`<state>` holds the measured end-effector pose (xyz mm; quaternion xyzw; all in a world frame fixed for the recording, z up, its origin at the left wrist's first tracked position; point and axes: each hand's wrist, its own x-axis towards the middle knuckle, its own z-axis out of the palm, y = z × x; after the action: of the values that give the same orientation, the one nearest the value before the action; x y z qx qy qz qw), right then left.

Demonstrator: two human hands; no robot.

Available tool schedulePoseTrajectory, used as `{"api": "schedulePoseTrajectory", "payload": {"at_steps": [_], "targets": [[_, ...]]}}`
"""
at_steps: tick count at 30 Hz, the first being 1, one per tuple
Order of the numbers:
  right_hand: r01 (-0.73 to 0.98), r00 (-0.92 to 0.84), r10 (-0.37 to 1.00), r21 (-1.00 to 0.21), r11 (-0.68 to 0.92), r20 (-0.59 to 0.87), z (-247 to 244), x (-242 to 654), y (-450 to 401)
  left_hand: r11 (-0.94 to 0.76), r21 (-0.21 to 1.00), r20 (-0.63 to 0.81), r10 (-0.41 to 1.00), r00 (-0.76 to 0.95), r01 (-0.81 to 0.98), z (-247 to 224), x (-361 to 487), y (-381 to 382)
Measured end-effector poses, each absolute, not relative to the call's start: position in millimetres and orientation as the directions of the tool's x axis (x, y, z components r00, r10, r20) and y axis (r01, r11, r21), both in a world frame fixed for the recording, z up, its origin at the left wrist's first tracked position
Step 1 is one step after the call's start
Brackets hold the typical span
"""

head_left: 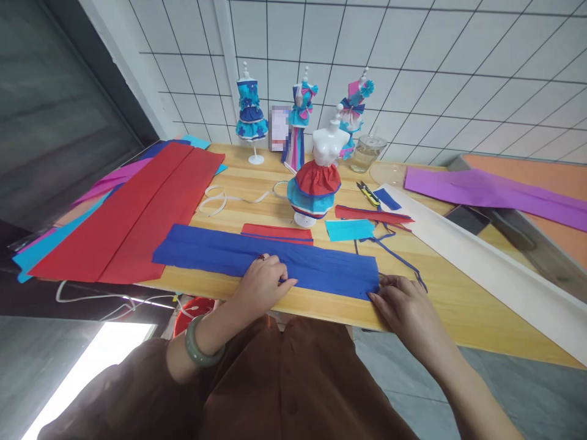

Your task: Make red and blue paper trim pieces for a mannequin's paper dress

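Observation:
A long strip of blue fabric (pixel 321 267) lies across the front of the wooden table. My left hand (pixel 268 278) rests on its middle near the front edge, fingers curled against the cloth and thumb pointing right. At the strip's right end, my right hand (pixel 401 299) has its fingers closed on the front corner. Just behind the strip is a narrow red fabric piece (pixel 277 233) with a blue edge. A small white mannequin (pixel 329 146) stands beyond it, wearing a red and light-blue layered skirt (pixel 315 188). Right of it lies a light-blue fabric piece (pixel 350 230).
Large red fabric (pixel 151 208) covers the left, beside a white measuring tape (pixel 224 198). Yellow-handled snips (pixel 368 193), a red strip (pixel 371 214) and a white roll (pixel 481 263) lie right. Dressed mannequins (pixel 251 113), a phone (pixel 279 128) and a glass cup (pixel 367 153) stand behind.

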<state>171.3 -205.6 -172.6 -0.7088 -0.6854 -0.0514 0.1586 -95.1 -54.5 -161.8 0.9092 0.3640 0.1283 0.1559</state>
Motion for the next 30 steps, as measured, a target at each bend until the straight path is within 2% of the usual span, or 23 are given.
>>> {"api": "schedulePoseTrajectory", "payload": {"at_steps": [11,24,27,30], "targets": [[0.984,0.063,0.959,-0.177,-0.014,0.278,-171.9,173.2,-205.1,-0.668,0.378,0.126,0.723,0.679,0.641,-164.3,-96.1,-55.2],[0.993,0.037,0.961,-0.117,-0.005,0.274,-174.5,174.4,-205.3,-0.651,0.368,0.093,0.736,0.671,0.663,-161.3,-96.7,-55.1],[0.994,0.033,0.956,-0.108,-0.001,0.292,-175.3,173.7,-205.5,-0.660,0.383,0.128,0.730,0.671,0.646,-160.5,-96.7,-58.9],[0.992,0.042,0.950,-0.124,-0.004,0.309,-176.2,172.0,-205.9,-0.744,0.350,0.196,0.652,0.733,0.569,-160.1,-95.0,-63.9]]}}
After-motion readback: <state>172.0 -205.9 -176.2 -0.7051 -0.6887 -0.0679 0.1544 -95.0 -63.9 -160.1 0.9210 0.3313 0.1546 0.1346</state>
